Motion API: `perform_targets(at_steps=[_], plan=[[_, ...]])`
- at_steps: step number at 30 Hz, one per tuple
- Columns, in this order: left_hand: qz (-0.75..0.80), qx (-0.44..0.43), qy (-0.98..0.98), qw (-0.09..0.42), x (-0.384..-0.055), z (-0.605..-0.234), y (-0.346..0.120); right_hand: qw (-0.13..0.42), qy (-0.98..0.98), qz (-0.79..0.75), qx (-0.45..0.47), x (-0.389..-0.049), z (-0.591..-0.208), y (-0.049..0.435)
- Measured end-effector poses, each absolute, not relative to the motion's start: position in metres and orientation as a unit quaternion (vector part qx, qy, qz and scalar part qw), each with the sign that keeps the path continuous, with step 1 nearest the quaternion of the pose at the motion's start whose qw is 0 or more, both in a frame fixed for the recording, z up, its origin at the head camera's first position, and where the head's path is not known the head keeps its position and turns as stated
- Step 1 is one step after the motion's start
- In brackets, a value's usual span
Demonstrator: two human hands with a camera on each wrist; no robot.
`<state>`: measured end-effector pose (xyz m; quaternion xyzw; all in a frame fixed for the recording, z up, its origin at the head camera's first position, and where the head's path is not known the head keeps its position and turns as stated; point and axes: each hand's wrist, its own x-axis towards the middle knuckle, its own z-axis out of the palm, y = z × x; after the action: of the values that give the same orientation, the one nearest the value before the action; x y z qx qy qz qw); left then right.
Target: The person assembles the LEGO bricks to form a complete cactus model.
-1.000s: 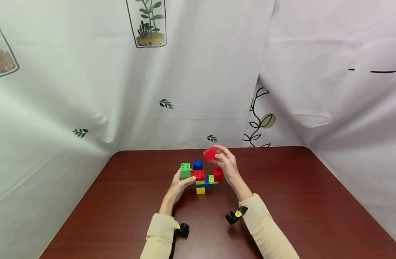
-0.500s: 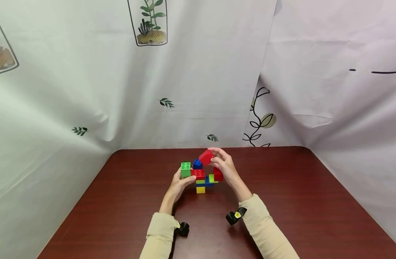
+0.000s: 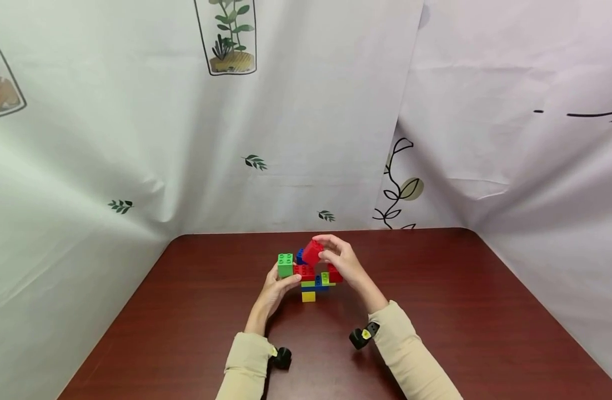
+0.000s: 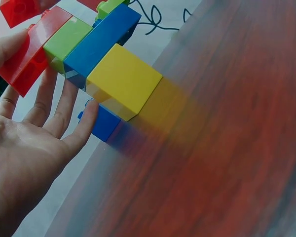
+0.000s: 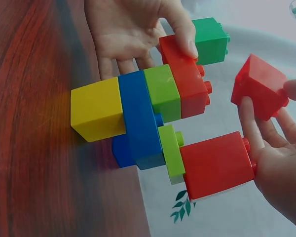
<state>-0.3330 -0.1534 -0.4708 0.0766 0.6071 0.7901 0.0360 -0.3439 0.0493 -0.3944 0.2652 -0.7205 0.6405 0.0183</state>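
Note:
My left hand (image 3: pixel 273 291) grips a toy-brick build by its red brick (image 5: pixel 185 81), thumb on the near side. The build stands on a yellow brick (image 4: pixel 123 81), with a long blue brick (image 4: pixel 103 42) and a light green brick (image 5: pixel 163 91) above. A green brick (image 3: pixel 285 265) sticks out at its left. At its right, another red brick (image 5: pixel 217 165) sits on a thin light green brick (image 5: pixel 171 153). My right hand (image 3: pixel 348 265) pinches a loose red brick (image 3: pixel 312 253), tilted, over the build and apart from it in the right wrist view.
A dark red-brown table (image 3: pixel 186 333) lies under the build. White printed cloth (image 3: pixel 311 139) hangs behind and at both sides. Another blue brick (image 3: pixel 300 256) shows at the back of the build, partly hidden. Each wrist wears a small black camera (image 3: pixel 282 358).
My right hand has carried the loose red brick left and down, closer to the build's upper middle, where it now partly covers the rear blue brick. My left hand keeps its hold.

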Motion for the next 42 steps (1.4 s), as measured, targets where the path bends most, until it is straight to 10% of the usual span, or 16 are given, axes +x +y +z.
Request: perform_targets(at_steps=[42], plan=[[0.799, 0.079, 0.595, 0.046, -0.3329, -0.4711, -0.1524, 0.002, -0.790, 0.534, 0.302, -0.3423, -0.3958, 0.0440]])
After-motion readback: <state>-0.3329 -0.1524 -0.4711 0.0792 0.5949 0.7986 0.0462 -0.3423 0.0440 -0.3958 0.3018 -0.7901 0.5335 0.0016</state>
